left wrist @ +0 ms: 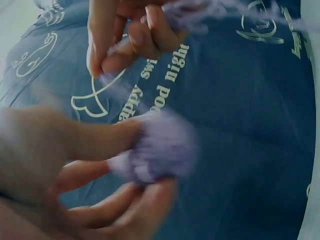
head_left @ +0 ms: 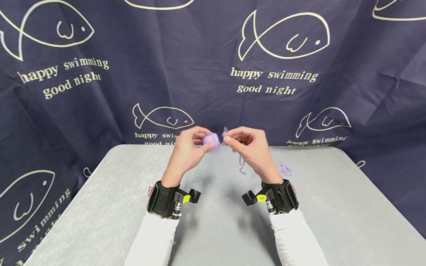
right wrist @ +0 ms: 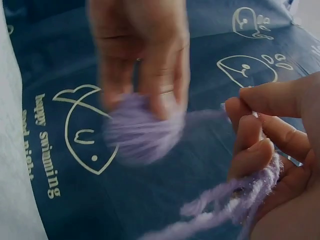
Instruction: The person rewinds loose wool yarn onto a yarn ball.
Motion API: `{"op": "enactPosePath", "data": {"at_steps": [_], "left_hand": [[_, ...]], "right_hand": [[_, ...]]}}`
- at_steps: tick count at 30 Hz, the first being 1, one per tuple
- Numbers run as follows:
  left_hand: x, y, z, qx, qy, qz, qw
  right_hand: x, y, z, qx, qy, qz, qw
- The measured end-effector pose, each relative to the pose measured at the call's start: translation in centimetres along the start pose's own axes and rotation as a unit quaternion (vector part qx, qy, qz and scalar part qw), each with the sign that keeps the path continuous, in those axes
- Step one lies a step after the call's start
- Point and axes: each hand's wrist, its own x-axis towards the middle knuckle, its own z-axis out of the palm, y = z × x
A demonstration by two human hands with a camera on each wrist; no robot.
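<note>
A small ball of lilac yarn (head_left: 212, 142) is held above the table's far edge by the thumb and fingers of my left hand (head_left: 189, 149). In the left wrist view the yarn ball (left wrist: 162, 147) is blurred. Just to its right, my right hand (head_left: 251, 147) pinches the strand between thumb and forefinger. A short length of yarn (right wrist: 205, 114) runs from the ball to those fingertips in the right wrist view. More loose strands (right wrist: 235, 197) pass through the right palm and hang below that hand.
On the grey table (head_left: 219, 229), a loose heap of lilac yarn (head_left: 284, 169) lies to the right of the right wrist. A dark blue curtain (head_left: 213, 66) with fish drawings hangs directly behind the table. Both wrists wear black straps with small cameras.
</note>
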Motion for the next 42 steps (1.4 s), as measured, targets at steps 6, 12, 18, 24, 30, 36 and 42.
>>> {"op": "enactPosePath", "data": {"at_steps": [6, 12, 18, 24, 30, 36, 42], "left_hand": [[-0.1, -0.1, -0.4, -0.007, -0.179, 0.004, 0.9838], [-0.4, -0.4, -1.4, -0.082, -0.337, 0.057, 0.936], [-0.7, 0.1, -2.4, -0.288, -0.335, 0.099, 0.8915], [-0.7, 0.7, -2.1, -0.458, -0.193, 0.132, 0.8575], [-0.2, 1.2, -1.0, -0.483, -0.01, 0.111, 0.8685], [0.3, 0.7, -0.4, -0.262, 0.131, 0.128, 0.9475], [-0.1, 0.0, -0.7, -0.086, 0.075, 0.122, 0.9859]], "right_hand": [[0.0, 0.0, -0.8, 0.028, 0.014, 0.011, 0.999], [0.3, 0.4, -1.3, 0.048, 0.034, 0.013, 0.998], [0.5, 1.1, -1.6, 0.031, 0.072, 0.023, 0.997], [0.4, 1.7, -1.1, -0.025, 0.028, 0.041, 0.998], [0.1, 1.2, -0.2, -0.078, -0.076, 0.026, 0.994], [-0.2, 0.5, 0.1, -0.077, -0.112, 0.006, 0.991], [0.0, 0.0, -0.4, -0.022, -0.068, -0.011, 0.997]]}}
